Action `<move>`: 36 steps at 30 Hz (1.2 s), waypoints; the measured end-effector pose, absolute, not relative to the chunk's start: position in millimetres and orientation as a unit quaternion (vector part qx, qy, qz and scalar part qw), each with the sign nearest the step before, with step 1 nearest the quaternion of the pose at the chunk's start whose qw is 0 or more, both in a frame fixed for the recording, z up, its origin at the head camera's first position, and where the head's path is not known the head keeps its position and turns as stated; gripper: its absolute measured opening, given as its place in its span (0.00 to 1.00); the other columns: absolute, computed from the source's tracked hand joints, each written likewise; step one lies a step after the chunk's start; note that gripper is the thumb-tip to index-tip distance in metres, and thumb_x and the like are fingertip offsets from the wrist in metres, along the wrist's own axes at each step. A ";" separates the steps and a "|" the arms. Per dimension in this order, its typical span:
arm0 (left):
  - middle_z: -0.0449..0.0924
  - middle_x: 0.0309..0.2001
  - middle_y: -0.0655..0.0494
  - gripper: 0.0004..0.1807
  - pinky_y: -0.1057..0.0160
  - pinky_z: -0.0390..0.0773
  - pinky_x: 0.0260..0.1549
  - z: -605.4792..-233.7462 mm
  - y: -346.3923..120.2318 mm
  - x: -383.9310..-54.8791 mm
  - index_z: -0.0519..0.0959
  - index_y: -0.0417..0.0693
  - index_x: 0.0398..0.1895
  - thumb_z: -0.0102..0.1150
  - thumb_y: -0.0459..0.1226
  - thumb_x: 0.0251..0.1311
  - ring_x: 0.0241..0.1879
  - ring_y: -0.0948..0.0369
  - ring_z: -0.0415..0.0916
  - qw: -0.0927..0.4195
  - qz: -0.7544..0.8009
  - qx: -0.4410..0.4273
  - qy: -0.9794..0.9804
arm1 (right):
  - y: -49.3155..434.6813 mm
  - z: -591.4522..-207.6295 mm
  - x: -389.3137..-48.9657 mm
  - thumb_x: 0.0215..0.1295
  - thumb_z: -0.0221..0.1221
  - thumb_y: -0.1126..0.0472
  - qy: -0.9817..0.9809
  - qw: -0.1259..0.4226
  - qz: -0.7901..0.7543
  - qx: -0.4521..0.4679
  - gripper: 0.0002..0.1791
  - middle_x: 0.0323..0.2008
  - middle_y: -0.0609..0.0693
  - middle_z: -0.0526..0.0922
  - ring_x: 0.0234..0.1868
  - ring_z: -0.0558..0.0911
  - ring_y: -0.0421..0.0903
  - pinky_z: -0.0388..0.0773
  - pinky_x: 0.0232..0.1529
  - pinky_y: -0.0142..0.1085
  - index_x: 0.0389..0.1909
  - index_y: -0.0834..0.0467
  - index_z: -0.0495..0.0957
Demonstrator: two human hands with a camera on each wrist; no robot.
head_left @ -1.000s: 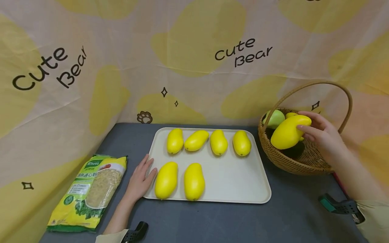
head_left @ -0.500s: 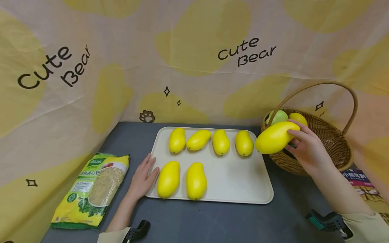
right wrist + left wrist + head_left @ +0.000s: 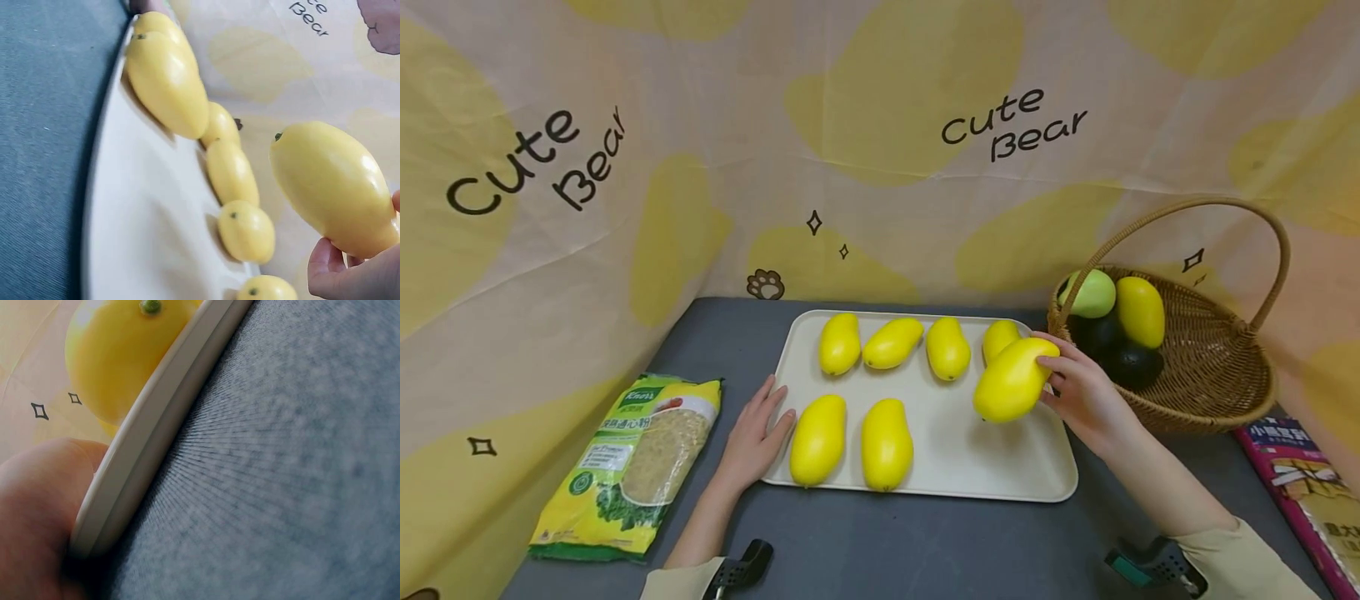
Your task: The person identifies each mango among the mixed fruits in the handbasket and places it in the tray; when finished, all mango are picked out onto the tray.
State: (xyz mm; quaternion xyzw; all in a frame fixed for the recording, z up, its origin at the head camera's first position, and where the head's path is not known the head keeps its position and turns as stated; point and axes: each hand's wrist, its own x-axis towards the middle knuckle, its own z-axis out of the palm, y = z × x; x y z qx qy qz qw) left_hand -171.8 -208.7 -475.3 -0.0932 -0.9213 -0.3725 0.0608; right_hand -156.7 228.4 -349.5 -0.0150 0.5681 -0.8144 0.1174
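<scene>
My right hand [image 3: 1086, 396] pinches a yellow mango [image 3: 1011, 382] by one end and holds it above the right part of a cream tray [image 3: 955, 467]. In the right wrist view the held mango [image 3: 331, 184] hangs clear of the tray, fingertips at its narrow end. Several more mangoes lie on the tray: a back row, its rightmost mango [image 3: 998, 337] partly covered by the held one, and two in front, such as the front-left mango [image 3: 817, 440]. My left hand [image 3: 752, 442] rests on the tray's left edge, fingers extended.
A wicker basket [image 3: 1210, 375] at the right holds a yellow mango [image 3: 1141, 312], a green fruit [image 3: 1092, 294] and dark fruits [image 3: 1133, 365]. A yellow-green Knorr bag [image 3: 625, 467] lies at the left. A purple package [image 3: 1303, 492] lies at the right edge. A printed cloth hangs behind.
My right hand has carried the mango leftward from over the basket to above the tray. The basket's contents and the purple package have come into view. The left hand stays on the tray edge.
</scene>
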 end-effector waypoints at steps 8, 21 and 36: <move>0.48 0.76 0.41 0.30 0.33 0.52 0.64 -475.0 -208.7 -172.1 0.63 0.35 0.71 0.49 0.44 0.73 0.72 0.40 0.48 0.055 -0.370 -0.089 -0.923 | 209.4 -380.9 -158.7 0.73 0.47 0.62 0.587 0.138 -0.797 0.015 0.15 0.51 0.43 0.72 0.52 0.72 0.41 0.70 0.53 0.37 0.58 0.53 0.66; 0.48 0.76 0.42 0.29 0.33 0.51 0.64 -473.6 -208.1 -171.5 0.63 0.36 0.71 0.49 0.44 0.72 0.72 0.40 0.48 0.053 -0.370 -0.084 -0.924 | 193.3 -413.6 -161.2 0.71 0.49 0.63 0.601 0.187 -0.777 0.035 0.26 0.50 0.43 0.75 0.53 0.71 0.43 0.70 0.56 0.39 0.68 0.62 0.59; 0.49 0.75 0.40 0.29 0.33 0.52 0.64 -472.9 -207.2 -171.0 0.64 0.34 0.70 0.49 0.42 0.72 0.72 0.38 0.48 0.068 -0.370 -0.090 -0.922 | 182.9 -423.0 -161.6 0.70 0.52 0.61 0.656 0.188 -0.731 0.013 0.31 0.62 0.55 0.63 0.55 0.71 0.45 0.69 0.56 0.39 0.71 0.63 0.55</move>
